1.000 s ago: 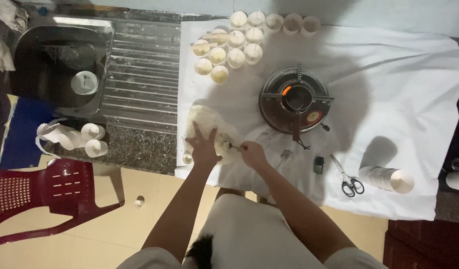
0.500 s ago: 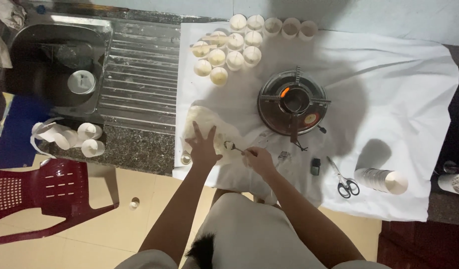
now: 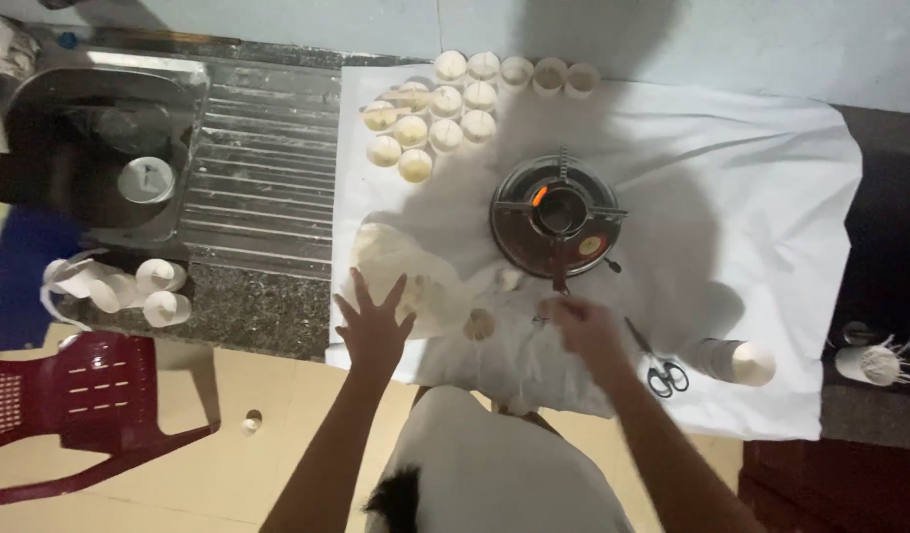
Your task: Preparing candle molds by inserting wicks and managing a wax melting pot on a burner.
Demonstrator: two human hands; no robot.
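Note:
My left hand (image 3: 376, 328) is spread flat, fingers apart, at the near edge of a crumpled clear bag of pale flakes (image 3: 400, 266) on the white cloth (image 3: 771, 197). My right hand (image 3: 585, 328) is blurred, just in front of a small round stove (image 3: 556, 219) that carries a little dark pot with an orange glow beside it. A small pale round lump (image 3: 479, 324) lies on the cloth between my hands. The blur hides whether my right hand holds the spoon.
Several small cups filled with pale wax (image 3: 427, 118) stand at the back. Scissors (image 3: 657, 370) and a lying stack of paper cups (image 3: 736, 361) are to the right. A steel sink (image 3: 99, 138) and a red plastic chair (image 3: 79, 405) are to the left.
My right hand has swung right, away from the bag to the front of the stove. My left hand has slid back to the bag's near edge. The camera has shifted.

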